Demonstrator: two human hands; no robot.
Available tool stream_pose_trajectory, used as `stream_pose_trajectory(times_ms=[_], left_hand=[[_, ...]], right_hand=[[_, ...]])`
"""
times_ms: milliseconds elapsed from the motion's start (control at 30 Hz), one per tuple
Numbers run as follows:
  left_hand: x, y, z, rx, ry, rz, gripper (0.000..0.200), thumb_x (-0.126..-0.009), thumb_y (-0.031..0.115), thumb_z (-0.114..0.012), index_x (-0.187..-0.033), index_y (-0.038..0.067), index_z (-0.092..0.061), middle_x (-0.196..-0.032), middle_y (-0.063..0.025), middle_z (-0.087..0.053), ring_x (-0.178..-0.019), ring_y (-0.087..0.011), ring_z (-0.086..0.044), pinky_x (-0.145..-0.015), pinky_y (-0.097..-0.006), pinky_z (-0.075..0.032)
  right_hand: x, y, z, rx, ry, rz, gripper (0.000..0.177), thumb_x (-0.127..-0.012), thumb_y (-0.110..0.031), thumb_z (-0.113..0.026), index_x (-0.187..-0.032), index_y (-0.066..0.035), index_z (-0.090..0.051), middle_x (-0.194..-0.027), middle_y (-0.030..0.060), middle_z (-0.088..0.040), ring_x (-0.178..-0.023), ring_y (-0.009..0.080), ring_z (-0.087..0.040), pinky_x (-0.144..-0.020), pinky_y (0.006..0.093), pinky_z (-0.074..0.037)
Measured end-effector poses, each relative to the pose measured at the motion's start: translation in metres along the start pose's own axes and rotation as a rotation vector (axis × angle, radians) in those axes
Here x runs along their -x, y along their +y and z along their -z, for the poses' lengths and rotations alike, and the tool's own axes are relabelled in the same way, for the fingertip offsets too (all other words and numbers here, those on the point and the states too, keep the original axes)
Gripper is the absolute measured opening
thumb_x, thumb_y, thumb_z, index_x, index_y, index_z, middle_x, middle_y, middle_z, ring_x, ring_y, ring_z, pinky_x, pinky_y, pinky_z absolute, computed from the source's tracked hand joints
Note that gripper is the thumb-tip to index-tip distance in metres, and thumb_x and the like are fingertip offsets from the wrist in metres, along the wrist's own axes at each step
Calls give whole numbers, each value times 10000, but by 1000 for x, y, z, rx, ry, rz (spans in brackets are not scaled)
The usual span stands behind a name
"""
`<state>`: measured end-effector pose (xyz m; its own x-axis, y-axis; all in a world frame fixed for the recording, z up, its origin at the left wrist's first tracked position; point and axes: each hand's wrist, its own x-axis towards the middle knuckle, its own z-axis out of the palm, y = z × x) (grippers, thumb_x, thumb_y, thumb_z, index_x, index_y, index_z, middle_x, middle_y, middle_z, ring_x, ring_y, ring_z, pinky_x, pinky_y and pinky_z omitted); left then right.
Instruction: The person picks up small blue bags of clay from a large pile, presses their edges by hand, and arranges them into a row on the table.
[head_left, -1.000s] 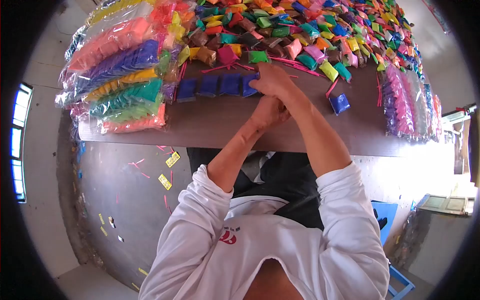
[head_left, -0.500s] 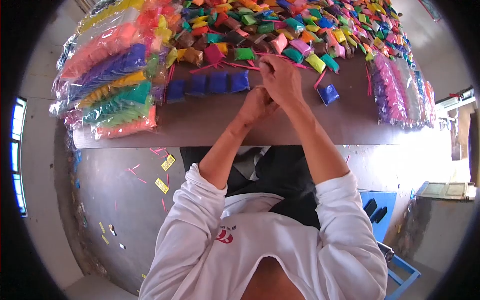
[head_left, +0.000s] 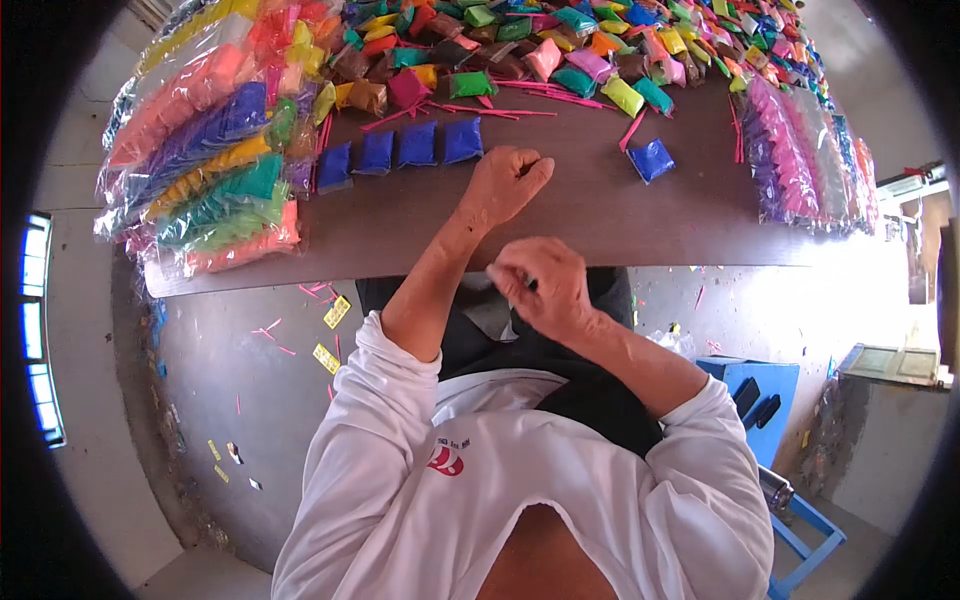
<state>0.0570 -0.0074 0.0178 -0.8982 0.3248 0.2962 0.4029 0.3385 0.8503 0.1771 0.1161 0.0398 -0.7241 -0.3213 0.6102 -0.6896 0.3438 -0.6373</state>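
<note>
My left hand is over the table, just right of a row of blue packets. Its fingers are curled closed with the thumb against them, and whatever they hold is hidden. Nearer my body, my right hand is at the table's front edge, fingers bent into a closed curl; their contents, if any, cannot be made out. A single blue packet lies on the table to the right of both hands. Pink strips are scattered beyond my left hand.
Many small coloured packets cover the back of the brown table. Stacked clear bags of packets stand at the left, more bags at the right. A blue stand is on the floor at the right.
My hands, together before, are now apart. My right hand has come back towards my body; my left hand has shifted only slightly. The view has shifted a little.
</note>
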Motion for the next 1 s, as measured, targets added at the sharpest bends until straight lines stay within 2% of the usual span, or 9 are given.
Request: stream_pose_trajectory(times_ms=[33, 100, 333, 433, 633, 733, 833, 933, 1000], left_hand=[[1, -1, 1, 23, -1, 0, 424, -934, 272, -609, -631, 14, -465, -596, -12, -371, -559, -89, -332, -473, -317, -281], [2, 0, 1, 40, -6, 45, 421, -933, 268, -607, -629, 20, -453, -603, 5, -354, -569, -89, -320, -479, -314, -278], [1, 2, 2, 60, -17, 49, 426, -930, 270, -610, -633, 40, -409, -618, 23, -338, -590, -91, -292, -488, -333, -255], [3, 6, 2, 79, 6, 100, 426, -872, 262, -622, -667, -57, -427, -605, -198, -310, -577, -262, -251, -509, -427, -303], [2, 9, -3, -40, 86, -2, 402, -871, 261, -631, -672, -61, -495, -590, -213, -363, -534, -283, -285, -498, -413, -332], [2, 4, 0, 64, 17, 35, 420, -925, 277, -621, -644, 34, -424, -620, 30, -300, -600, -90, -282, -494, -326, -251], [3, 8, 2, 85, -2, 92, 405, -926, 256, -618, -651, 26, -430, -615, 31, -305, -594, -83, -291, -495, -319, -259], [3, 3, 0, 85, 6, 49, 392, -926, 247, -615, -648, 34, -440, -607, 37, -330, -588, -79, -308, -494, -309, -268], [2, 2, -1, 80, 6, 63, 368, -902, 248, -616, -686, -24, -493, -608, -121, -372, -552, -184, -332, -511, -369, -324]], right_hand=[[-5, 0, 1, -18, 11, -76, 195, -774, -59, -758, -919, -54, -627, -758, 92, -607, -610, 278, -596, -612, 379, -504], [-15, -5, 3, -52, 34, -230, 188, -792, -31, -739, -945, -47, -631, -747, 102, -601, -600, 264, -593, -576, 345, -496], [-29, 9, -22, -36, -10, -73, 182, -827, -67, -717, -990, -31, -644, -793, 136, -647, -695, 311, -658, -598, 384, -525], [-34, 7, -21, -52, -37, -120, 129, -834, -68, -705, -921, -20, -623, -795, 149, -646, -718, 334, -661, -614, 393, -528], [-34, 12, -10, -117, -103, -143, 126, -855, -37, -693, -906, 2, -586, -796, 122, -637, -696, 258, -639, -611, 323, -513], [-25, 16, 0, -180, -155, -308, 111, -892, -60, -670, -916, 3, -581, -766, 85, -616, -665, 179, -618, -590, 294, -494], [-16, 21, 13, -260, -192, -480, 103, -932, -85, -634, -921, 2, -579, -753, 51, -598, -638, 113, -584, -574, 273, -478], [-16, 14, 23, -282, -121, -486, 120, -930, -78, -627, -883, 4, -552, -707, 69, -567, -601, 140, -529, -554, 306, -449], [-17, 11, 22, -303, -80, -420, 118, -932, -64, -611, -861, 2, -543, -682, 69, -545, -584, 142, -514, -532, 304, -433]])
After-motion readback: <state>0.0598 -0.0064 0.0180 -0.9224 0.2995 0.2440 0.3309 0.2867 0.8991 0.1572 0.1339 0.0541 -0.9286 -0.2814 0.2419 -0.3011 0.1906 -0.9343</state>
